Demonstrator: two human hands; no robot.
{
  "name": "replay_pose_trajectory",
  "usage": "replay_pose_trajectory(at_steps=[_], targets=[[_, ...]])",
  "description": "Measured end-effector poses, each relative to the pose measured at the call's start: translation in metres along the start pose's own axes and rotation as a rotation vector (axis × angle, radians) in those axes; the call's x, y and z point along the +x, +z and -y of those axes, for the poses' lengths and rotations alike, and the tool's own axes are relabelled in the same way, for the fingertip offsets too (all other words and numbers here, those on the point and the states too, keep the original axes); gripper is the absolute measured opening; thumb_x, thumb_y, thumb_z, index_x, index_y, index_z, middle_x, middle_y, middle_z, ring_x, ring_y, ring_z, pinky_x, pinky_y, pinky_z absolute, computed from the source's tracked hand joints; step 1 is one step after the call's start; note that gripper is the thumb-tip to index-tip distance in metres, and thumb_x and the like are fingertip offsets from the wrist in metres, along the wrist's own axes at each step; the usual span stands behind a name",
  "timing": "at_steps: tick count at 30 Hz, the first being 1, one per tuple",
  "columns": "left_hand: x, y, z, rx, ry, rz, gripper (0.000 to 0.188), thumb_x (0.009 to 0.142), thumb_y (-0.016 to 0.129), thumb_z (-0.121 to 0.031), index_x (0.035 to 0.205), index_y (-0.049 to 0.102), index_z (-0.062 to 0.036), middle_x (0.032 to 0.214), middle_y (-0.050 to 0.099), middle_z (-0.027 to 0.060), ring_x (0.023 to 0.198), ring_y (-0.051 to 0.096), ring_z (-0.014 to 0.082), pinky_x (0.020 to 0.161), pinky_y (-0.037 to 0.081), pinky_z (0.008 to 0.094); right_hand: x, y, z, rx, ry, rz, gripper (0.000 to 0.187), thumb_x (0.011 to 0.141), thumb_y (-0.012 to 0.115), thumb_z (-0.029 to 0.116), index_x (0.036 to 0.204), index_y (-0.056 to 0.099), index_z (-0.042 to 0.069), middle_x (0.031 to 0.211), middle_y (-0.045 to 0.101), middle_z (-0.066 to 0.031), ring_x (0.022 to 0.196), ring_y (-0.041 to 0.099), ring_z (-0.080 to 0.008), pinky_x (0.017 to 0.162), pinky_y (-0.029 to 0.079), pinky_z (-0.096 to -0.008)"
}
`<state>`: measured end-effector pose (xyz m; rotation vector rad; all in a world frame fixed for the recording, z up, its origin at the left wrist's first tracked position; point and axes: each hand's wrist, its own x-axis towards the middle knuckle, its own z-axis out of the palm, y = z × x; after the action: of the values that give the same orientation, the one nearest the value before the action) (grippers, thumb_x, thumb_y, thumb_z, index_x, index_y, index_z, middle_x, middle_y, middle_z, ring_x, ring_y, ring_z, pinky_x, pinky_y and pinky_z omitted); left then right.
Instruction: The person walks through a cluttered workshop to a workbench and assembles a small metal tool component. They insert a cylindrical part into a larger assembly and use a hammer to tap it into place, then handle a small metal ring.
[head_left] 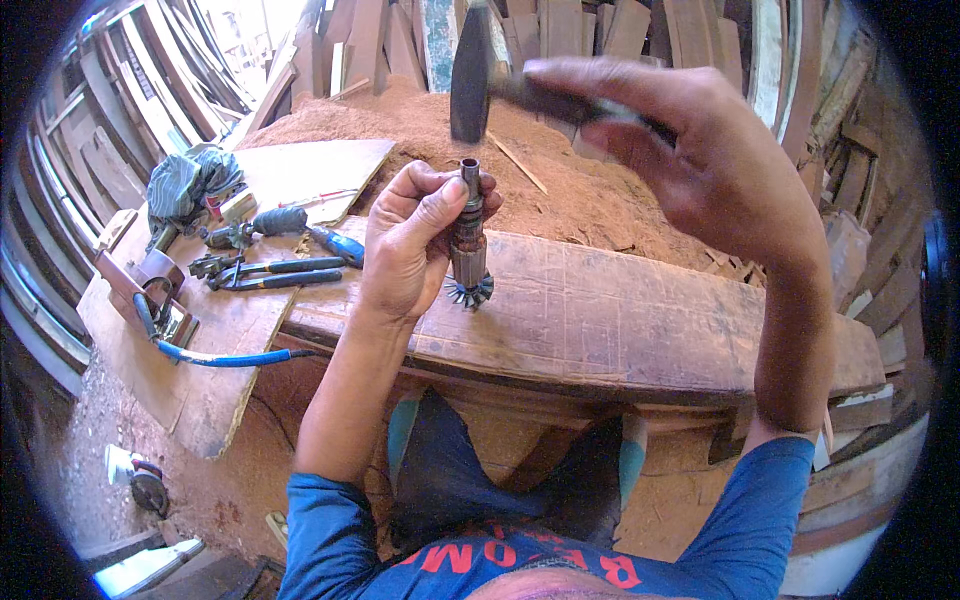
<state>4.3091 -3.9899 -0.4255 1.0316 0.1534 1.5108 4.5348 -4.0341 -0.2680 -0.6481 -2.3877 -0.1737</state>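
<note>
My left hand [408, 238] holds a motor armature [468, 258] upright above the front part of the wooden table [610, 315]. Its fingers are closed in a pinch about the upper part of the shaft, the thumb lying across the near side and the fingertips showing beyond it on the right. A hollow, dark metal end [470, 170] projects above my grasp; the finned fan [469, 292] points downward at the tabletop, though whether it bears on the wood I cannot tell.

My right hand [695, 150], slightly blurred, is raised with its fingers wrapped around the handle of a hammer [470, 90]. The hammer's head is upright over the hollow end, and a narrow gap shows between the two.

To the left of the armature lie pliers [290, 272] with dark handles, a blue-handled tool [338, 246] and a dark cylindrical tool part [278, 221]. Farther left are a crumpled striped cloth [195, 182], a brown casing [158, 275] and a blue cable [225, 358] curving toward me, its end near the table's edge. Beyond the table is a broad heap of sawdust [330, 118], backed by upright wooden planks [690, 35]. My blue shirt [740, 510] appears at the lower edge.
</note>
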Motion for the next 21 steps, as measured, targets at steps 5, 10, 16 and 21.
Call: replay_pose_trajectory(at_steps=[5, 10, 16, 21], targets=[[0.001, -0.004, -0.001, 0.003, -0.006, 0.007, 0.008, 0.098, 0.068, -0.010, 0.099, 0.061, -0.0071, 0.105, 0.073, 0.0170, 0.097, 0.074, 0.0248, 0.087, 0.060, 0.0361, -0.004, 0.003, 0.009, 0.019, 0.031, 0.125, 0.045, 0.091, 0.065, -0.004, 0.135, 0.063, 0.004, 0.121, 0.070, -0.0213, 0.110, 0.071, -0.0321, 0.094, 0.053, -0.0363], [0.000, -0.002, -0.001, 0.007, -0.003, 0.006, 0.007, 0.098, 0.068, -0.010, 0.099, 0.061, -0.0073, 0.105, 0.073, 0.0164, 0.097, 0.074, 0.0243, 0.087, 0.060, 0.0357, -0.003, 0.003, 0.003, 0.009, 0.029, 0.061, 0.045, 0.091, 0.064, -0.005, 0.135, 0.062, 0.004, 0.123, 0.070, -0.0205, 0.112, 0.070, -0.0316, 0.097, 0.053, -0.0369], [-0.001, 0.000, 0.000, 0.009, 0.013, 0.000, 0.008, 0.098, 0.068, -0.011, 0.099, 0.062, -0.0078, 0.104, 0.073, 0.0159, 0.096, 0.074, 0.0233, 0.085, 0.059, 0.0343, -0.001, 0.006, 0.007, -0.011, 0.044, -0.021, 0.043, 0.092, 0.063, -0.004, 0.134, 0.063, 0.004, 0.123, 0.070, -0.0196, 0.110, 0.070, -0.0307, 0.096, 0.053, -0.0359], [-0.001, -0.002, -0.001, 0.026, 0.006, -0.002, 0.008, 0.098, 0.068, -0.012, 0.099, 0.062, -0.0083, 0.104, 0.074, 0.0153, 0.096, 0.074, 0.0229, 0.081, 0.059, 0.0332, 0.003, 0.000, 0.019, -0.080, 0.142, 0.211, 0.040, 0.095, 0.061, -0.001, 0.134, 0.063, 0.003, 0.125, 0.071, -0.0176, 0.114, 0.069, -0.0288, 0.099, 0.052, -0.0354]])
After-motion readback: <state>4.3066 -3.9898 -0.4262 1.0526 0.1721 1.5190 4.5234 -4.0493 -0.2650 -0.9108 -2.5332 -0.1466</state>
